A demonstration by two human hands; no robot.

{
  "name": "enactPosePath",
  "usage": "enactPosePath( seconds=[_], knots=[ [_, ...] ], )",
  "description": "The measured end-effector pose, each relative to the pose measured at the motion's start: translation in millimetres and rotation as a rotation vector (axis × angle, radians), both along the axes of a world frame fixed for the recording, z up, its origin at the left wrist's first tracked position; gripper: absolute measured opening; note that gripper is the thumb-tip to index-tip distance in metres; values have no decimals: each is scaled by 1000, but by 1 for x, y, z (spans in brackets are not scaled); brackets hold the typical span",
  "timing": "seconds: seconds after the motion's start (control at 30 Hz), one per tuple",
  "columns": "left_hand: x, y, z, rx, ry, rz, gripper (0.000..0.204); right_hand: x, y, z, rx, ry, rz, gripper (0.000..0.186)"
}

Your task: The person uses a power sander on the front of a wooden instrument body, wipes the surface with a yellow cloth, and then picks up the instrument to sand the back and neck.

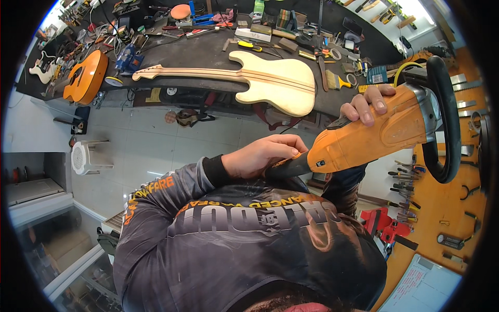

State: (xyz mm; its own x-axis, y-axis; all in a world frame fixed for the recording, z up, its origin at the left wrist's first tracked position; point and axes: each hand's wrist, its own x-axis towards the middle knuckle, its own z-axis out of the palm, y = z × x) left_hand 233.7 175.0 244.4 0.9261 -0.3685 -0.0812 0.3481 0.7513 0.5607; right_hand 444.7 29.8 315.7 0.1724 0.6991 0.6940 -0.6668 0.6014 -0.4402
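I hold an orange power tool (364, 132) up before my chest, tilted up to the right. It has a black loop handle (451, 119) at its far-right end and is shaped like a polisher; its working face is hidden. My left hand (267, 153) is closed at its black rear grip (288, 167), fingers partly hidden. My right hand (370, 104) wraps its fingers over the far side of the orange body, its palm out of sight. Beyond the tool, a pale unfinished solid-body guitar (278, 83) with dark stripes along its middle lies on the dark workbench (182, 54), touched by neither hand.
An orange acoustic guitar (86, 78) and a white guitar body (44, 67) stand at the left of the bench. A blue vise (127, 60), a brush (338, 80) and many tools crowd it. A white stool (91, 157) stands left; a tool board (442, 208) and red vise (384, 226) are right.
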Motion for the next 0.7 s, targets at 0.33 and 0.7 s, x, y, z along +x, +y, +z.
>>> enactPosePath(
  seconds=[0.33, 0.7],
  knots=[
    [5, 15, 4, 24, -97, -27, 53, -3, 15, 5, -16, -17, 35, 111],
    [27, 85, 77, 519, -410, 390, 94, -58, 100, 10, -144, 133, -568, 110]
  ],
)
